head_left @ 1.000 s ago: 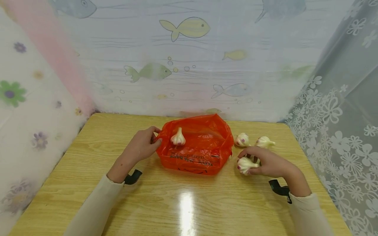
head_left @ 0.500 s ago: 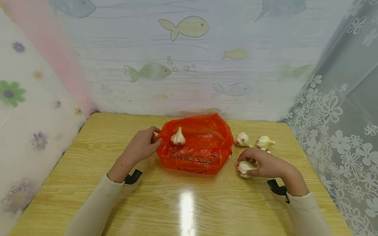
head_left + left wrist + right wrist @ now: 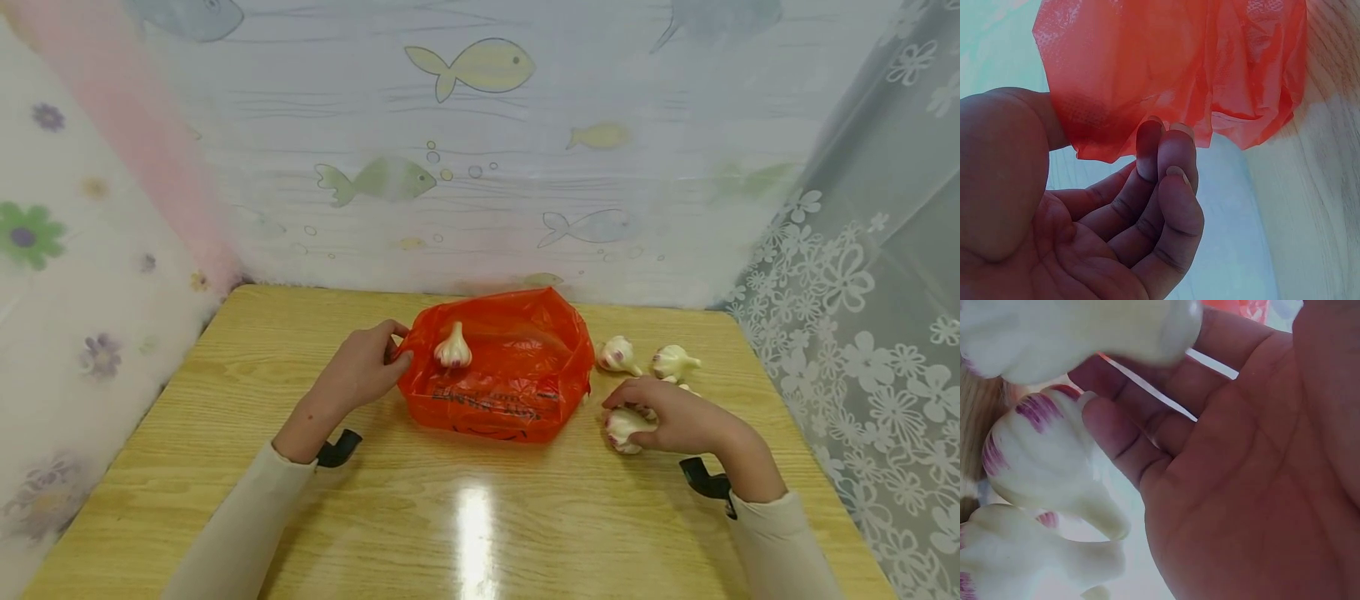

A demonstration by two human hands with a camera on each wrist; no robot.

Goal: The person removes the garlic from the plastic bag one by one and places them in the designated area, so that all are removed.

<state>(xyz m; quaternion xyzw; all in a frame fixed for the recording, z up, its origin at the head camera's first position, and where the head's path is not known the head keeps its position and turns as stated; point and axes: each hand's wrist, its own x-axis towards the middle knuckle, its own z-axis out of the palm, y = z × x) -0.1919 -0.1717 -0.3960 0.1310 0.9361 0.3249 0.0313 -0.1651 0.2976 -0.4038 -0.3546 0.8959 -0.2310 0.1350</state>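
Observation:
A red plastic bag (image 3: 517,367) lies with its mouth spread on the wooden table, and one garlic bulb (image 3: 453,348) rests in its left part. At the bag's left edge my left hand (image 3: 360,367) pinches the rim; in the left wrist view the thin plastic (image 3: 1129,75) goes between thumb and fingers. To the right of the bag, my right hand (image 3: 675,417) grips another garlic bulb (image 3: 624,432) from above, close over the table. That held bulb (image 3: 1072,334) crosses the top of the right wrist view, its far end out of frame.
Behind my right hand lie more garlic bulbs, one near the bag's right edge (image 3: 617,355) and one farther right (image 3: 673,362); another is partly hidden by the hand. A fish-print curtain (image 3: 487,192) hangs along the table's back edge.
My right hand has dipped slightly and the bulb in it has turned a little, uncovering more of a bulb behind. My left hand and the bag stay in place.

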